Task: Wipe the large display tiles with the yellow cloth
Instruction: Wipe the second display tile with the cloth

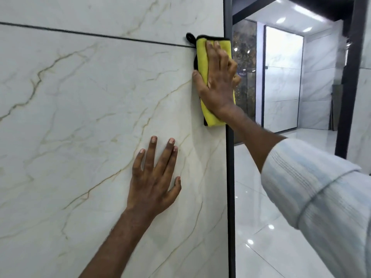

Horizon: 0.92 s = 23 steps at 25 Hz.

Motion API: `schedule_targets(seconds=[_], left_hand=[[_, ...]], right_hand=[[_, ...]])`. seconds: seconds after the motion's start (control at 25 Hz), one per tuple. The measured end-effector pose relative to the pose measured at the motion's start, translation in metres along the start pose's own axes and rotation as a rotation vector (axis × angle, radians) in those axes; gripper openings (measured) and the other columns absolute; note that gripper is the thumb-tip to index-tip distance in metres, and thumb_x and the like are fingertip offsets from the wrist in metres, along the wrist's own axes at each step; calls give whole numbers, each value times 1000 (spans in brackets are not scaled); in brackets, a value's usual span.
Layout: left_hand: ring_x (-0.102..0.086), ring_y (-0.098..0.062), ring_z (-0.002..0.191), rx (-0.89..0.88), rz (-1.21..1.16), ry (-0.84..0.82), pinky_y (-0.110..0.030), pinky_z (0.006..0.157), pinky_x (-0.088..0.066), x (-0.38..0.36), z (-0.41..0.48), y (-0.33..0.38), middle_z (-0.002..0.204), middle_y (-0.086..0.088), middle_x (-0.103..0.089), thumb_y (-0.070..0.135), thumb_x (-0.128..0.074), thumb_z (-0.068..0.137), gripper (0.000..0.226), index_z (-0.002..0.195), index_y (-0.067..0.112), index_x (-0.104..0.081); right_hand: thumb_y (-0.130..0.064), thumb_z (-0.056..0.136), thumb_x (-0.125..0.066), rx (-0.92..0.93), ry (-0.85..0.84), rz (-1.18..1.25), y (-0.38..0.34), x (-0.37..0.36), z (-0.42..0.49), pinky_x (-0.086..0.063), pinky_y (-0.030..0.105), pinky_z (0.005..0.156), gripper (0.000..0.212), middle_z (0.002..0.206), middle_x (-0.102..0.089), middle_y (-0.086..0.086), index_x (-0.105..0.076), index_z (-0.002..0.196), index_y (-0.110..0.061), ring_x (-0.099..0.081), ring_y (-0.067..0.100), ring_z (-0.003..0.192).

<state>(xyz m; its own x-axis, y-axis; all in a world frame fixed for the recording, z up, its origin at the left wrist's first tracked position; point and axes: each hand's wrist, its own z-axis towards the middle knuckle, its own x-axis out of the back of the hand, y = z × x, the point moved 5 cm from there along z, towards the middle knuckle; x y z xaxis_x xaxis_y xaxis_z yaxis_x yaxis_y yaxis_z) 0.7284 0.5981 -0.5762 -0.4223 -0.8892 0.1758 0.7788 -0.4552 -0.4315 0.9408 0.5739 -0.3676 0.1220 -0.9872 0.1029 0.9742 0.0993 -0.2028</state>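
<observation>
marble-veined display tile (84,109) fills the frame's left; right hand (217,81) presses the yellow cloth (202,63) flat, fingers straight, while left hand (153,177) rests spread on it below.

I found the scene bright and evenly lit. Ceiling lights (307,12) were blown out and glared as white spots on the glossy floor (261,233). The tile (80,117) carried only a faint, soft shadow beside the left hand (154,177). The sleeve (321,197) was blurred, and the joint line (80,33) bowed toward the edge.

tile face (80,117) left lies open — dark frame (229,177) bounds its right edge.
</observation>
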Motion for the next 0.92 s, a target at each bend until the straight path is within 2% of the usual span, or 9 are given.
schedule_targets(seconds=[0.16,0.28,0.4,0.52,0.6,0.68,0.8,0.92], left_hand=[[-16,-45,159,15,8,-45,-57,125,-18,2,-1,2,173,-11,-25,43,-49,99,76,163,6,-33],[-17,-47,158,5,-1,-50,-59,124,-18,2,2,0,173,-13,-24,41,-47,101,73,162,5,-33],[-24,-40,158,-114,-121,-70,-60,122,-21,-3,-23,22,172,-15,-26,37,-50,100,68,159,4,-40],[-31,-31,157,-236,-237,-193,-60,120,-22,-6,-96,61,171,-10,-30,43,-57,93,71,155,9,-49],[-31,-30,158,-253,-169,-235,-59,120,-20,-10,-142,71,171,-8,-30,41,-60,91,72,155,10,-50],[-28,-31,159,-252,-122,-258,-57,124,-16,-16,-166,75,172,-7,-30,38,-59,92,75,159,11,-43],[-27,-33,159,-241,-81,-237,-59,127,-12,-22,-173,79,171,-8,-30,38,-58,94,77,163,11,-36],[-29,-34,158,-237,-37,-205,-60,126,-12,-24,-175,81,171,-7,-30,38,-55,95,76,163,11,-34]], right_hand=[[-55,94,-46,-58,32,-31,15,-7,-59,-28,56,110,75,166,-31,-3,-32,162,-27,-29,23,144],[-53,95,-49,-74,34,-65,30,-12,-121,-31,58,108,73,165,-34,0,-36,160,-24,-33,25,145],[-50,95,-51,-89,40,-80,45,-19,-189,-32,58,107,71,163,-39,6,-39,158,-19,-35,28,146],[-48,95,-51,-119,52,-102,60,-25,-253,-33,53,106,69,160,-43,12,-37,155,-17,-34,28,145],[-47,95,-51,-162,33,-106,68,-31,-304,-30,48,109,68,160,-42,13,-34,154,-16,-33,29,146],[-46,97,-50,-246,-3,-87,77,-38,-365,-24,44,114,67,161,-35,10,-32,153,-15,-30,31,149],[-50,103,-44,-380,-88,-50,87,-47,-455,-20,45,119,64,162,-25,8,-27,154,-14,-27,33,150],[-56,107,-34,-496,-123,-41,93,-50,-521,-19,45,121,66,160,-26,12,-27,153,-9,-27,33,149]])
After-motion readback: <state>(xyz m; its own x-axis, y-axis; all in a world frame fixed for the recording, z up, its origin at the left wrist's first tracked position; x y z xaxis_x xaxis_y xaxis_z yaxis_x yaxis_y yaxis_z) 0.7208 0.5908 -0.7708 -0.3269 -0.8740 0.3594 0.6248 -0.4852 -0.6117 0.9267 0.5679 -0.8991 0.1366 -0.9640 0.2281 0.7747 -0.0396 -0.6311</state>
